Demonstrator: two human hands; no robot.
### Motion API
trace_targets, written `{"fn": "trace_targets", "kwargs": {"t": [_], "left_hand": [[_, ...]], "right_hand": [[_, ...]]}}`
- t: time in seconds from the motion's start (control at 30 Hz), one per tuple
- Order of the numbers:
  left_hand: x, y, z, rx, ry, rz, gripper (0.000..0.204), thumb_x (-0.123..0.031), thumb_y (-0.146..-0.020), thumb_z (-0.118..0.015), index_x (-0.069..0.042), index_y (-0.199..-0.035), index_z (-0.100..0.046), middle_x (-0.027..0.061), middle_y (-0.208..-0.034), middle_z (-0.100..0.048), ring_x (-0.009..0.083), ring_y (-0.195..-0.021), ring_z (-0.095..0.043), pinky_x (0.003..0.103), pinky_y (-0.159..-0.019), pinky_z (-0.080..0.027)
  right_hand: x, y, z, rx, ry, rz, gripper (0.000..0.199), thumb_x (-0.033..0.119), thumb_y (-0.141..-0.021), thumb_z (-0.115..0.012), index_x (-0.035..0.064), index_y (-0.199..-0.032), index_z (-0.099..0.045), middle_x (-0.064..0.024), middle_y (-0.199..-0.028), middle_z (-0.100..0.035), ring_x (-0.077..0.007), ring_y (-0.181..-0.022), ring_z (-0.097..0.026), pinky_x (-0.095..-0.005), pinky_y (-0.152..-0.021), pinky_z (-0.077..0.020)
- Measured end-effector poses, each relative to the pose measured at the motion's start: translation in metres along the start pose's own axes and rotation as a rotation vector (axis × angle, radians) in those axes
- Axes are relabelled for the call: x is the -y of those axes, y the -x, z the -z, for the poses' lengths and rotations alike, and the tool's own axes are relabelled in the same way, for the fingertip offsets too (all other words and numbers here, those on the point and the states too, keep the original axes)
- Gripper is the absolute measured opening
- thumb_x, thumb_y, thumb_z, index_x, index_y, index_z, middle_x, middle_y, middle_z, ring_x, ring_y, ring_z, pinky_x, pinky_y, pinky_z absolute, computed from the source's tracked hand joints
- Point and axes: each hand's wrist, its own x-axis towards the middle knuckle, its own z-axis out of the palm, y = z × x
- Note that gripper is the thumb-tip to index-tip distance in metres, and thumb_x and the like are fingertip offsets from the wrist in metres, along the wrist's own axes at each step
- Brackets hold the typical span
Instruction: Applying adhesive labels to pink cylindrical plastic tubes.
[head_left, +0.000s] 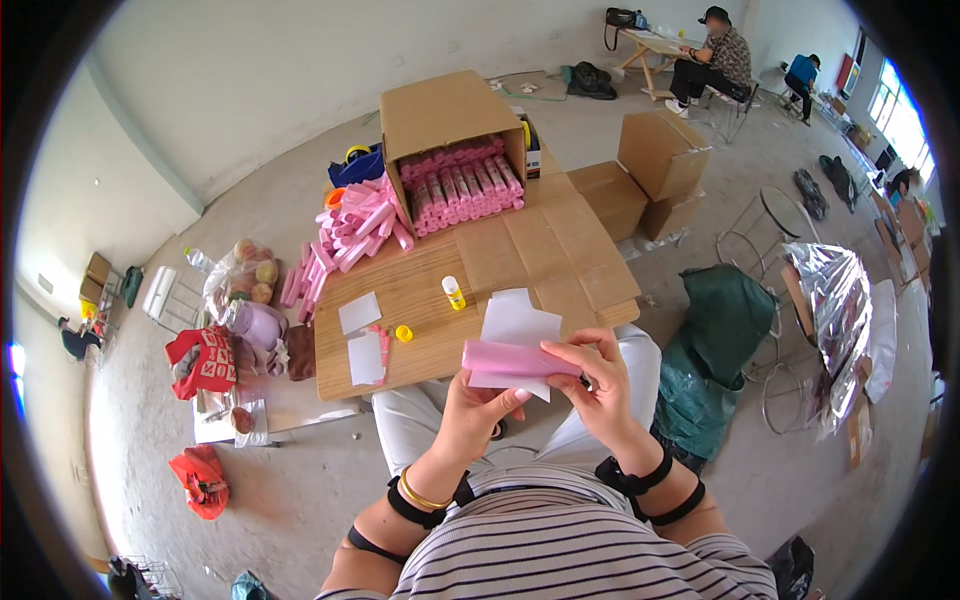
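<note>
Over the table's front edge, my left hand (472, 408) and my right hand (592, 382) hold a pink roll (512, 358) between them, one at each end. The fingers of both are closed on it. White paper sheets (520, 318) show behind and below the roll; whether they touch it I cannot tell. An uncapped glue stick (453, 294) stands on the wooden table (425, 270), left of the paper. Its yellow cap (403, 333) is nearby, beside white paper slips (359, 314) and a thin pink strip (384, 342).
A cardboard box (450, 105) on its side holds stacked pink rolls (465, 195). Loose pink rolls (350, 235) are heaped to its left. Flattened cardboard (545, 255) covers the table's right. Closed cartons (662, 160) and a green bag (715, 350) stand right. Two people sit far right.
</note>
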Motion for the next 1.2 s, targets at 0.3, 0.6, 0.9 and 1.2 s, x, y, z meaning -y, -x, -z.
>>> {"fn": "trace_targets", "kwargs": {"t": [0.3,0.6,0.9,1.2], "left_hand": [[-0.007,0.004,0.005,0.122,0.046,0.079,0.028,-0.010,-0.088,-0.066,0.000,-0.111,-0.053,0.0070,-0.094,-0.062,0.0131,-0.073,-0.060,0.024,-0.062,-0.052],[-0.020,-0.002,-0.002,0.016,0.050,0.174,0.027,-0.014,-0.085,-0.071,-0.005,-0.106,-0.057,0.0008,-0.088,-0.063,0.0051,-0.068,-0.056,0.019,-0.054,-0.046],[-0.014,-0.006,-0.007,-0.046,0.052,0.170,0.025,-0.013,-0.083,-0.073,-0.007,-0.103,-0.059,-0.0031,-0.085,-0.059,0.0025,-0.061,-0.047,0.019,-0.048,-0.035],[-0.017,-0.003,-0.016,-0.194,0.081,0.187,0.019,-0.017,-0.085,-0.070,-0.010,-0.100,-0.060,-0.0043,-0.083,-0.059,0.0020,-0.062,-0.047,0.018,-0.048,-0.035]], "right_hand": [[0.007,0.001,0.004,0.027,0.013,0.049,0.039,0.011,-0.072,-0.076,0.0103,-0.111,-0.068,-0.0054,-0.099,-0.053,-0.0194,-0.092,-0.052,-0.0302,-0.076,-0.0456],[0.020,0.001,0.004,0.111,-0.029,0.073,0.041,0.007,-0.072,-0.077,0.0102,-0.111,-0.068,-0.0045,-0.102,-0.048,-0.0162,-0.088,-0.053,-0.0270,-0.071,-0.0460],[0.014,-0.003,0.009,0.113,0.001,0.084,0.041,0.004,-0.073,-0.075,0.0103,-0.112,-0.065,-0.0070,-0.102,-0.054,-0.0195,-0.087,-0.056,-0.0291,-0.075,-0.0471],[0.008,-0.002,0.009,0.149,-0.177,-0.028,0.038,0.003,-0.075,-0.076,0.0051,-0.108,-0.058,-0.0072,-0.099,-0.054,-0.0159,-0.088,-0.057,-0.0262,-0.078,-0.0493]]}}
